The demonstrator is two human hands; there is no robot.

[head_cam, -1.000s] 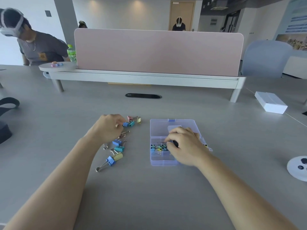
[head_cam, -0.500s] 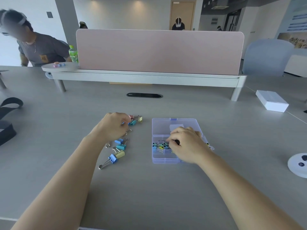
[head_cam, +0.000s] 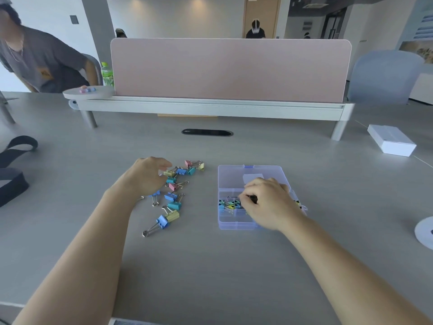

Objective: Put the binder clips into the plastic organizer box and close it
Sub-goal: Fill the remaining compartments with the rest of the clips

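head view: the plastic organizer box (head_cam: 234, 225) lies open on the grey table (head_cam: 210, 273), with its clear lid (head_cam: 232, 177) folded flat on the far side. the right hand (head_cam: 267, 202) hangs over the compartments of the box, fingers curled tight and thumb pressed toward the forefinger. something dark sits in that pinch, but i cannot tell if it is a clip or only shadow. a cluster of sorted clips (head_cam: 228, 204) fills the compartment just left of the fingertips, touching or almost touching them. they are too small and tangled to count.

the left hand (head_cam: 146, 177) rests over the near left end of the loose binder clips (head_cam: 174, 205), well apart from the box. its fingers are bent down and the tips meet a yellow clip (head_cam: 169, 173). whether they grip it or only touch it cannot be told. a blue clip (head_cam: 155, 193) lies partly under the heel of that hand.

counted: one box, two hands, and about twelve loose clips. four are blue, three teal, three yellow and two pink. a white carton (head_cam: 391, 143) sits far right.
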